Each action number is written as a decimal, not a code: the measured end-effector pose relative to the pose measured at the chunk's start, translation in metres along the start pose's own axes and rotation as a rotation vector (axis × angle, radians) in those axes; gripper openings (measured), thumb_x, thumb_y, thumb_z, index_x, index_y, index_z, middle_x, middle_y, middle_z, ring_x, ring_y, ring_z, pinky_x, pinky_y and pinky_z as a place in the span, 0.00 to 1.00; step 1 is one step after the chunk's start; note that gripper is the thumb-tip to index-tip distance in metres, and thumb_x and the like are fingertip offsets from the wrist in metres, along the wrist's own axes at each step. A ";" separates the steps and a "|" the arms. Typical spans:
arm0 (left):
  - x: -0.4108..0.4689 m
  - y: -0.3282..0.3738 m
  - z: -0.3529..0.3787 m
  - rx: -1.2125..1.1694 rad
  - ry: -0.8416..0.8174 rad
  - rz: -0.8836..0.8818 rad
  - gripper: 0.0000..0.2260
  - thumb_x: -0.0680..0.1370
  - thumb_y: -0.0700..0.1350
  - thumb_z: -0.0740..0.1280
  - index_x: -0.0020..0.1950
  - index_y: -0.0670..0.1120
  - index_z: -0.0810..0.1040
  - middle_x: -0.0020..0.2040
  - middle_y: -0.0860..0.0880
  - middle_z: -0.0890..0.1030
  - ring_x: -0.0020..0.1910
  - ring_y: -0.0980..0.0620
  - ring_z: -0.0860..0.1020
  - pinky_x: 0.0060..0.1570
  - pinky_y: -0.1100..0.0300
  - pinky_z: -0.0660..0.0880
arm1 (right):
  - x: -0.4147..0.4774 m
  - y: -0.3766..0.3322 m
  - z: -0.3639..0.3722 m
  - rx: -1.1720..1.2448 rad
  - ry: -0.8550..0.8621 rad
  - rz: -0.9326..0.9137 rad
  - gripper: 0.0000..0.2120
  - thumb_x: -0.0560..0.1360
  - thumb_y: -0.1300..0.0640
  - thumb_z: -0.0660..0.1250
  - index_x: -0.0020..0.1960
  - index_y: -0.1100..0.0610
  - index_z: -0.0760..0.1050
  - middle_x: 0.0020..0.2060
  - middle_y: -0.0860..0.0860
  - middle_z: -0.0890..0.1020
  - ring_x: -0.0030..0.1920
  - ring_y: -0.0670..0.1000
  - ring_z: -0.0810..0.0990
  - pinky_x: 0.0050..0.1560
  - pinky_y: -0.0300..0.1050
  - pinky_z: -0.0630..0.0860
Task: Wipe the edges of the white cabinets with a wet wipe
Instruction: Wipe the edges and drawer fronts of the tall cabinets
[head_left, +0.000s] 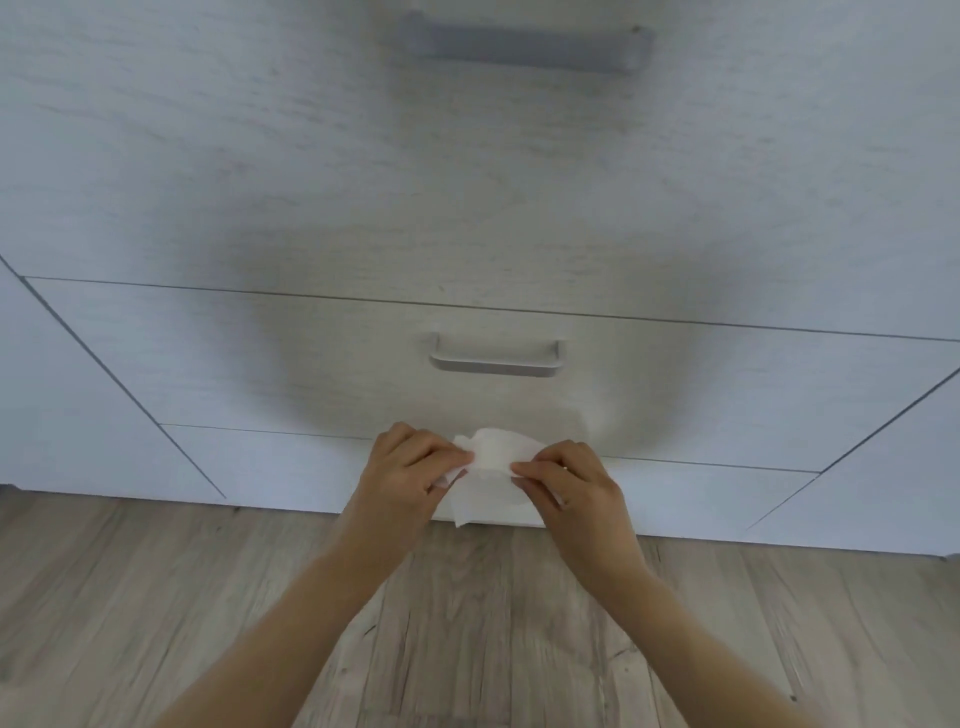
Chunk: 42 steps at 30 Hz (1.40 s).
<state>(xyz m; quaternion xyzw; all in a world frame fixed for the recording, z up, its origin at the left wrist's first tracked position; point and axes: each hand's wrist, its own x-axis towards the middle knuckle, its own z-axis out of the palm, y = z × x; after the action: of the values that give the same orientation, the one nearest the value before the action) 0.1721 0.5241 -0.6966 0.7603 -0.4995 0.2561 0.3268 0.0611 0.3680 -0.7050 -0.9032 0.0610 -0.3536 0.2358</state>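
The person's two bare forearms reach forward from the bottom of the view, over a wood-grain floor (156, 597), toward the base of a run of white cabinets (260, 156). Both hands meet just in front of the lowest part of the cabinet front and share one white wet wipe (491, 457).

The left hand (410, 467) has its fingers curled in, pinching the left side of the wipe between thumb and fingertips. The right hand (569, 480) is curled the same way, its thumb and forefinger nipping the right side of the wipe. The sheet is crumpled at the top, where it bunches up between the two hands, and hangs loose below them, its lower edge reaching down to about the line where the cabinet meets the floor. Whether the wipe touches the cabinet front cannot be told from this angle; it seems to be held just in front of it.

Directly above the hands is a shallow drawer front with a pale bar handle (496, 358), set level and centred over the wipe. A thin horizontal seam separates this drawer from a much taller front above, which carries a second, darker-looking handle (522, 49) near the top edge of the view, blurred. A soft shadow falls across the middle of both fronts. Vertical seams slant away on either side, marking the neighbouring cabinet doors to left and right.
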 end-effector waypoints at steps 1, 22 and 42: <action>-0.005 -0.006 0.009 0.003 -0.035 -0.017 0.10 0.72 0.44 0.65 0.44 0.40 0.83 0.39 0.47 0.81 0.41 0.53 0.70 0.43 0.63 0.68 | -0.004 0.007 0.008 -0.033 -0.043 -0.003 0.05 0.68 0.63 0.73 0.44 0.60 0.82 0.36 0.51 0.78 0.38 0.47 0.73 0.36 0.34 0.70; -0.025 -0.022 0.061 0.180 -0.108 -0.048 0.11 0.69 0.52 0.63 0.35 0.49 0.82 0.37 0.56 0.81 0.44 0.53 0.69 0.46 0.59 0.61 | -0.021 0.043 0.051 -0.063 -0.171 0.088 0.14 0.62 0.68 0.77 0.45 0.58 0.82 0.37 0.52 0.76 0.42 0.46 0.68 0.41 0.31 0.64; -0.040 -0.043 0.046 0.149 -0.078 -0.284 0.07 0.63 0.45 0.73 0.40 0.53 0.85 0.42 0.49 0.75 0.43 0.50 0.67 0.43 0.58 0.57 | -0.012 0.027 0.068 -0.144 -0.062 0.108 0.06 0.63 0.56 0.71 0.36 0.58 0.82 0.31 0.51 0.76 0.38 0.49 0.67 0.35 0.38 0.65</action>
<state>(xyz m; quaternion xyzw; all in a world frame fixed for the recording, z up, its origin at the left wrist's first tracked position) 0.2001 0.5259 -0.7658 0.8548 -0.3788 0.2139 0.2830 0.0995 0.3730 -0.7684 -0.9236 0.1275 -0.3070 0.1908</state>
